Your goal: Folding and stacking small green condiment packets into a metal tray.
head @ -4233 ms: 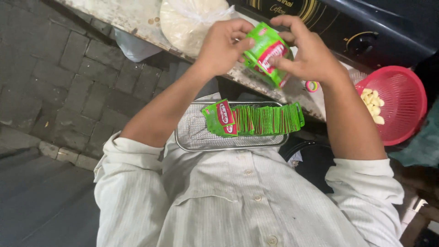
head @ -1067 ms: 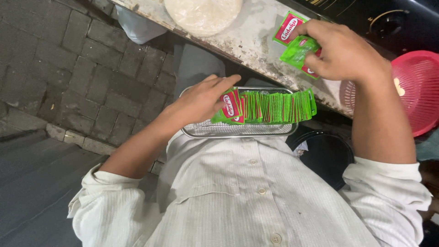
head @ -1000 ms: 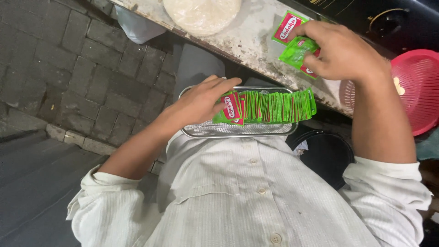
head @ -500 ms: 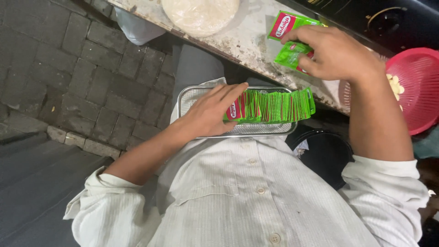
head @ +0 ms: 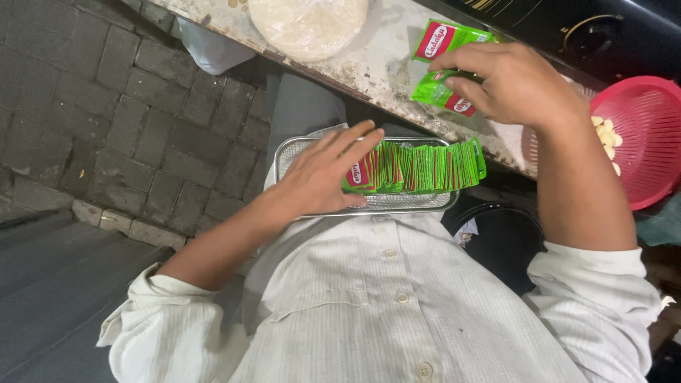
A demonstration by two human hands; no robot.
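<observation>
Head view looks down on a person in a pale buttoned shirt (head: 397, 298) with a metal mesh tray (head: 298, 150) resting against the chest. Using the tray as the landmark: inside it stands a row of green sachets (head: 425, 167), packed upright on edge from its middle to its right end. The left hand (head: 323, 174) lies flat in the tray's left half, fingers spread and straight, fingertips pressing the leftmost sachet of the row; it grips nothing. Beyond the tray's far right corner, on a worn stone counter (head: 369, 60), the right hand (head: 514, 85) curls over a small loose bunch of green sachets (head: 443, 92), thumb and fingers pinching them against the counter top. Beyond the tray's far left edge sits a clear bag of white powder (head: 308, 25). Right of the tray, well apart, is a red plastic colander (head: 642, 152) holding pale pieces.
</observation>
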